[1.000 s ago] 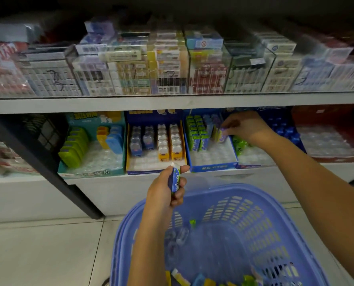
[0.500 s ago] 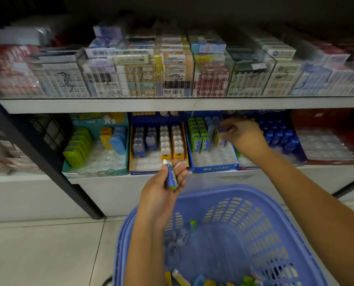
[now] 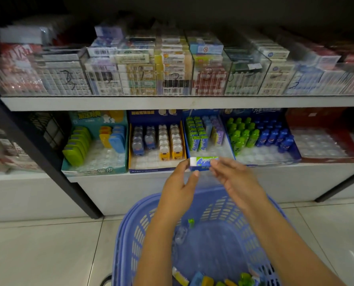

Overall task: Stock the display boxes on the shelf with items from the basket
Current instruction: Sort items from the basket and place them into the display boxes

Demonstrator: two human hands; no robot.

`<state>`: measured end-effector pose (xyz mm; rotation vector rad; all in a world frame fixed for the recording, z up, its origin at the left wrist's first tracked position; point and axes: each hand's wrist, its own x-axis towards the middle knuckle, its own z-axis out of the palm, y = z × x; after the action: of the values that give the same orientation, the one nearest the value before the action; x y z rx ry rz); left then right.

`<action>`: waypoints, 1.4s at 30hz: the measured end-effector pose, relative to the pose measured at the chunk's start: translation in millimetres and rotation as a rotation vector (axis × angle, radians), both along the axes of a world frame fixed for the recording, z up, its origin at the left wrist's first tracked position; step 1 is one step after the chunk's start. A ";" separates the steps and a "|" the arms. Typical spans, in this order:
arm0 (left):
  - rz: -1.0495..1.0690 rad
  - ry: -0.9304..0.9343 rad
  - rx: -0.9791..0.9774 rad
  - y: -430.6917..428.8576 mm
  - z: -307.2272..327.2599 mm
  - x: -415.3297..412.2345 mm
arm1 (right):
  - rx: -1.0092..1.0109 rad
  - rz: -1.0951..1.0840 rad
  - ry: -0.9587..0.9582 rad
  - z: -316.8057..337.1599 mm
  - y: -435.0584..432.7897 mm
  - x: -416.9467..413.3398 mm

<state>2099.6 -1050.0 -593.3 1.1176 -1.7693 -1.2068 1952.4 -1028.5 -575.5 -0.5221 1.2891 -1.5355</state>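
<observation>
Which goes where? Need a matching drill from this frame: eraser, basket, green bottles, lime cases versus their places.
Things:
1. eraser
2. basket
3. green bottles
4. lime cases

Places:
A. in the teal box
B. pinched between left hand and right hand
C. under both hands
D. in the blue box, beside blue bottles

Pairs: 1-B, 2-C, 3-D, 4-A
</observation>
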 end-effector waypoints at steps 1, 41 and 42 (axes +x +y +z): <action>0.019 -0.127 -0.045 -1.9 -4.5 -1.5 | -0.026 -0.025 0.237 4.2 -3.6 -8.8; -0.578 -0.931 0.294 67.3 -155.4 -25.3 | 0.773 1.486 1.254 -143.5 80.5 -45.2; -0.617 -0.948 0.345 77.8 -167.8 -24.1 | 0.805 1.571 1.265 -155.2 89.1 -47.5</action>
<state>2075.5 -972.1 -761.1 1.5634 -2.8496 -1.4997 1904.9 -939.5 -730.7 -1.5023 1.4461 0.7848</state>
